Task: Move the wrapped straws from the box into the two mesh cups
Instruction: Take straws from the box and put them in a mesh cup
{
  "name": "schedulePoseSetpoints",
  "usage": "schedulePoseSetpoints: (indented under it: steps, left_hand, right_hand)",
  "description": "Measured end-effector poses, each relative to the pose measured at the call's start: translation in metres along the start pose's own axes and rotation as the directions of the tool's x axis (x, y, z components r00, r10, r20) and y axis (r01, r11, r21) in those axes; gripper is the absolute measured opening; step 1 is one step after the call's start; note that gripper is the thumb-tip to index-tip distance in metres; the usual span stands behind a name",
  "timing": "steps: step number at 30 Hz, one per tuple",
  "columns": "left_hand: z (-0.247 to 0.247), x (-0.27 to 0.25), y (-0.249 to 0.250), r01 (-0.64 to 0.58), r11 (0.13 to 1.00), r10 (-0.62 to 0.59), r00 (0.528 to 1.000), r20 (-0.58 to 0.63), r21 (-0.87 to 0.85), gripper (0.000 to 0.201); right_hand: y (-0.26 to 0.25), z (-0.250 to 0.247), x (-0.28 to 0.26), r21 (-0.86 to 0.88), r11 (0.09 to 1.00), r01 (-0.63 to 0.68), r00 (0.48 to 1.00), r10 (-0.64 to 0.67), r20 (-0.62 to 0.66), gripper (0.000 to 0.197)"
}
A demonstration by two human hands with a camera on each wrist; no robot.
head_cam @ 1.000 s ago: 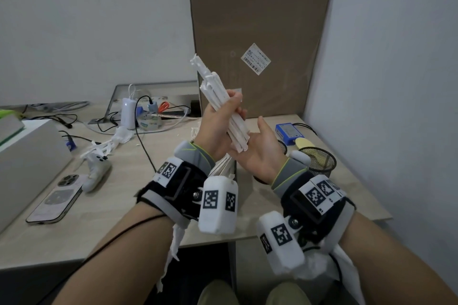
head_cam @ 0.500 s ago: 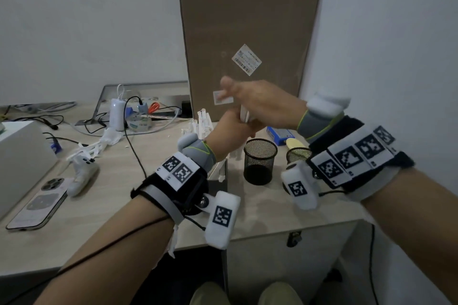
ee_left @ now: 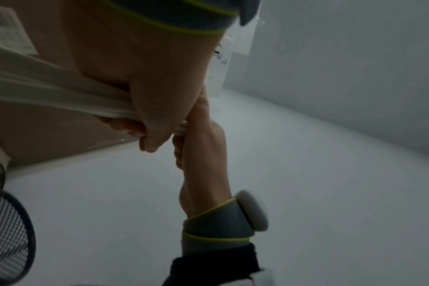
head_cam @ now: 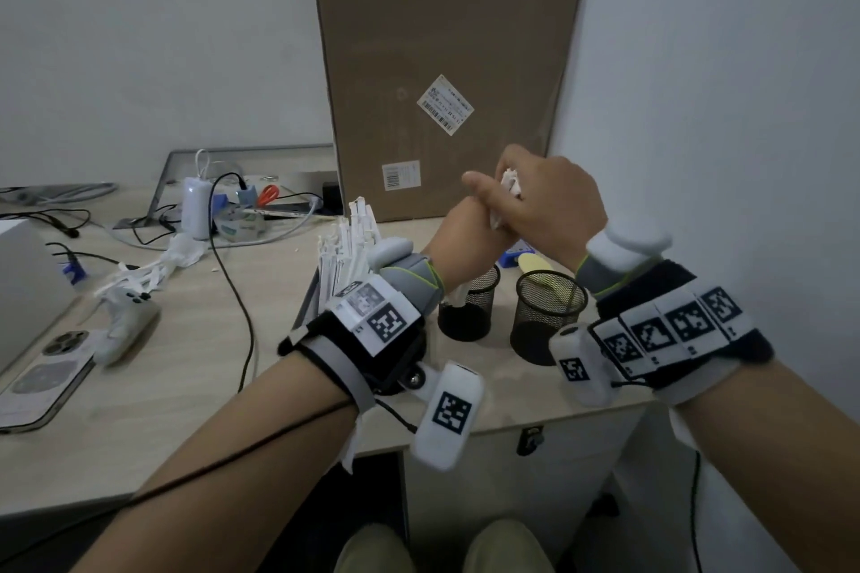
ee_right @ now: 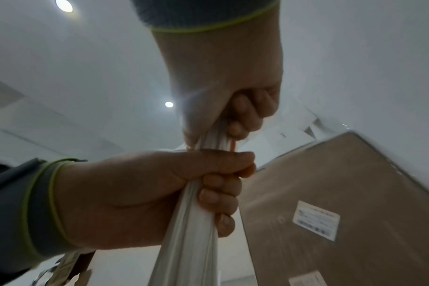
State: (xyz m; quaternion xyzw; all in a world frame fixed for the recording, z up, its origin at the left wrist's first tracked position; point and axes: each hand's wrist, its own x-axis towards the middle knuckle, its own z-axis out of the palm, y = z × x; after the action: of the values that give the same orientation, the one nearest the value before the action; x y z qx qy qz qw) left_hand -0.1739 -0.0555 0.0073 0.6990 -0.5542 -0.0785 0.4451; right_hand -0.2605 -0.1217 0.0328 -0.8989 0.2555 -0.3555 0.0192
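Observation:
A bundle of white wrapped straws point(head_cam: 511, 182) stands upright between both hands above the left mesh cup point(head_cam: 466, 309). My left hand point(head_cam: 465, 223) grips the bundle point(ee_right: 191, 228) round its middle. Directly above it, my right hand point(head_cam: 540, 200) curls round the bundle's top end. The bundle's lower end point(head_cam: 458, 293) reaches down to the left cup's rim. The right mesh cup point(head_cam: 545, 316) stands beside it with something yellow inside. More wrapped straws point(head_cam: 348, 247) stand in the box point(head_cam: 305, 309) behind my left wrist. In the left wrist view the bundle point(ee_left: 49, 92) shows blurred.
A tall cardboard carton point(head_cam: 442, 74) stands at the back against the wall. A blue item point(head_cam: 512, 257) lies behind the cups. Left of the box are a black cable point(head_cam: 235, 284), a game controller point(head_cam: 123, 326), a phone point(head_cam: 44, 375), chargers and torn wrappers. The desk edge point(head_cam: 512, 426) runs close in front.
The bundle has come down from in front of the carton to over the left cup. My right hand moved from under it to gripping its top.

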Motion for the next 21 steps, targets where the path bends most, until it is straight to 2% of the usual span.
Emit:
schedulePoseSetpoints:
  steps: [2,4,8,11,13,15,17,19,21]
  left_hand:
    - [0.011,0.001,0.0,-0.001,1.0,0.001,1.0,0.008,-0.004,0.02]
    - [0.022,0.0,0.001,-0.002,0.999,0.003,0.999,0.05,-0.039,0.021]
    - [0.036,-0.002,-0.007,0.07,0.984,-0.04,0.984,0.172,-0.167,0.052]
    - [0.044,-0.003,-0.017,0.151,0.962,-0.118,0.981,0.152,-0.226,0.056]
    - [0.049,-0.001,-0.023,0.185,0.956,-0.154,0.977,0.149,-0.227,0.06]
    - [0.054,0.001,-0.028,0.182,0.977,-0.157,0.966,0.206,-0.107,0.073]
    - [0.064,0.004,-0.031,0.147,0.983,-0.172,0.94,0.294,0.107,0.087]
    - [0.074,0.009,-0.036,0.108,0.942,-0.213,0.924,0.319,0.317,0.099]
    - [0.086,0.013,-0.037,0.082,0.889,-0.252,0.91,0.33,0.451,0.107]
  right_hand:
    - [0.013,0.004,-0.003,0.227,0.973,-0.046,0.999,0.046,0.002,0.032]
    - [0.028,0.01,-0.004,0.31,0.947,-0.081,0.996,0.087,-0.005,0.024]
    - [0.069,0.006,-0.002,0.264,0.938,-0.226,0.972,0.234,0.002,0.023]
    - [0.116,-0.002,-0.003,0.23,0.908,-0.351,0.92,0.38,-0.096,0.024]
    - [0.135,0.001,-0.006,0.222,0.885,-0.41,0.891,0.441,-0.112,0.023]
    - [0.141,0.009,-0.011,0.201,0.879,-0.432,0.885,0.456,-0.094,0.025]
    - [0.142,0.018,-0.018,0.175,0.88,-0.442,0.887,0.457,-0.06,0.031]
    - [0.136,0.028,-0.021,0.122,0.893,-0.433,0.9,0.437,-0.006,0.032]
    - [0.128,0.034,-0.024,0.036,0.911,-0.411,0.911,0.408,0.066,0.028]
